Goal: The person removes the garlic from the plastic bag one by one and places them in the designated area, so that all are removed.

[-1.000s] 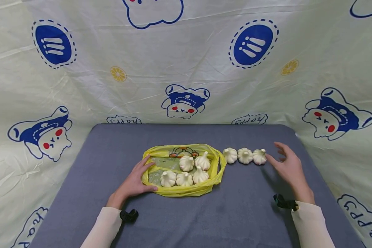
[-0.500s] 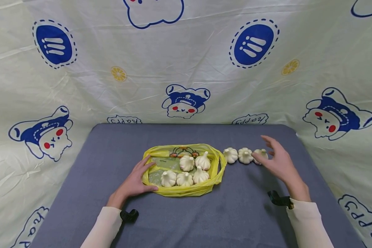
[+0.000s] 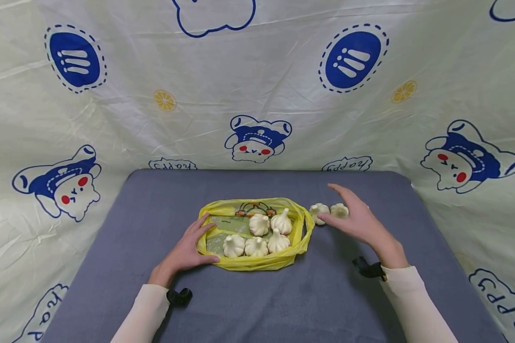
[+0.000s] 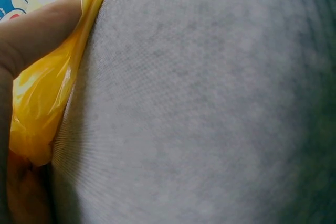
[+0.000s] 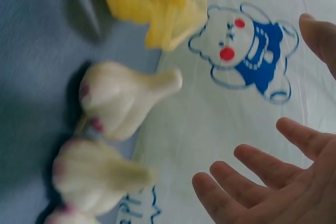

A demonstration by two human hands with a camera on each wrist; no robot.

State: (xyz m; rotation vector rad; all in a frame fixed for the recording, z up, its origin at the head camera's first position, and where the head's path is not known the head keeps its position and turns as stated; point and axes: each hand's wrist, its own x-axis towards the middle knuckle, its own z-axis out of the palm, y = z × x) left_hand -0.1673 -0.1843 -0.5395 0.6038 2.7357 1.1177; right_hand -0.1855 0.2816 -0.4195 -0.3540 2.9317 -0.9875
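Note:
A yellow plastic bag [image 3: 257,263], its mouth folded wide, holds several garlic bulbs [image 3: 256,246]. My left hand [image 3: 188,248] grips the bag's left side, fingers and thumb spread around its rim. In the left wrist view, the thumb [image 4: 42,32] lies across the yellow plastic. Right of the bag, a row of garlic bulbs stands on the table; the nearest garlic bulb [image 3: 318,209] is close to the bag's edge. My right hand [image 3: 357,216] hovers over this row, fingers apart and holding nothing. In the right wrist view, a garlic bulb [image 5: 115,100] stands apart from the fingers.
A grey-blue cloth [image 3: 249,305] covers the table. Behind and around it hangs a pale sheet [image 3: 257,71] printed with blue cartoon figures. Black wrist straps [image 3: 179,297] sit at both cuffs.
My right hand has moved left from the row's far end to above the bulbs nearer the bag, and now hides the rightmost one. My left hand stays at the bag.

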